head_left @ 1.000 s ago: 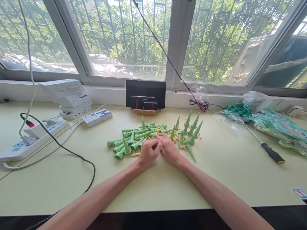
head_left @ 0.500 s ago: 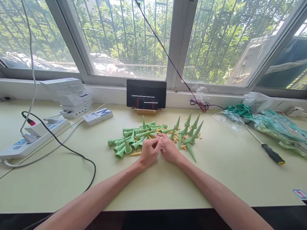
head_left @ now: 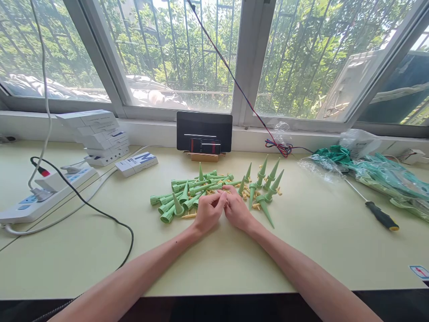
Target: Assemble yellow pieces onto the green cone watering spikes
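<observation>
Where the person's left hand (head_left: 208, 212) and right hand (head_left: 237, 211) meet, fingers curled, any held piece cannot be made out; beyond, at left, lie open-ended green plastic cones (head_left: 166, 216), seemingly unfinished, while green plastic spikes (head_left: 275, 184) with yellow fittings (head_left: 279, 191) at right appear assembled.

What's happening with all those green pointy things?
A person's left-hand grip and right-hand grip come together at the fingers, close above the table. Whatever they might be pinching is hidden. Just beyond lies a jumble of green cones with small yellow pieces among them. On the right is another green group, several points upward.
</observation>
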Tool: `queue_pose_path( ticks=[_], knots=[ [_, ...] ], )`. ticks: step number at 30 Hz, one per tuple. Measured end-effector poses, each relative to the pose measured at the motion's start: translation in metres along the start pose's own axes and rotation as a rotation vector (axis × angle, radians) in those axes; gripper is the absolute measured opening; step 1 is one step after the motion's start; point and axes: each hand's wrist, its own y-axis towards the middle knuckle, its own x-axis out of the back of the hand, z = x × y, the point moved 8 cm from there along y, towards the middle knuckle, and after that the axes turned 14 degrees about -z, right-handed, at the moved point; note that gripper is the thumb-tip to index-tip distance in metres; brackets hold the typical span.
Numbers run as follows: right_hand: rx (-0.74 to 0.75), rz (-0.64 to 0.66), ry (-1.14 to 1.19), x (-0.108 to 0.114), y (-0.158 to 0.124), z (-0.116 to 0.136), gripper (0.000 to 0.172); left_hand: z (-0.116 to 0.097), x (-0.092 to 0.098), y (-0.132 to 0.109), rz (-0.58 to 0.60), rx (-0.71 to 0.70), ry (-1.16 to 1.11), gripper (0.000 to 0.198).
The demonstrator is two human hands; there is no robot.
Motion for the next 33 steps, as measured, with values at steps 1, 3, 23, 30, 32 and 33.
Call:
queue_pose_path(
  ticks=[1, 3, 23, 30, 32, 33],
  knots=[
    [0.000, -0.016, -0.007, 0.002, -0.001, 0.001, 0.030, 0.001, 0.001, 0.000, -0.007, 0.026, -0.013, 0.046],
    [-0.004, -0.036, -0.028, 0.005, -0.002, 0.003, 0.030, 0.005, 0.002, 0.001, -0.023, 0.093, -0.049, 0.044],
    [-0.026, -0.280, 0.004, 0.034, -0.005, 0.020, 0.027, 0.022, -0.002, 0.002, -0.008, 0.351, -0.279, 0.040],
    [-0.083, -0.279, -0.065, 0.035, -0.003, 0.011, 0.025, 0.000, 0.015, 0.010, -0.137, 0.002, 0.052, 0.023],
    [-0.108, -0.245, -0.119, 0.033, -0.004, 0.005, 0.025, -0.003, 0.017, 0.011, -0.167, -0.054, 0.094, 0.020],
    [-0.117, -0.217, -0.143, 0.031, -0.004, 0.003, 0.026, -0.003, 0.018, 0.011, -0.174, -0.072, 0.107, 0.019]
  ],
)
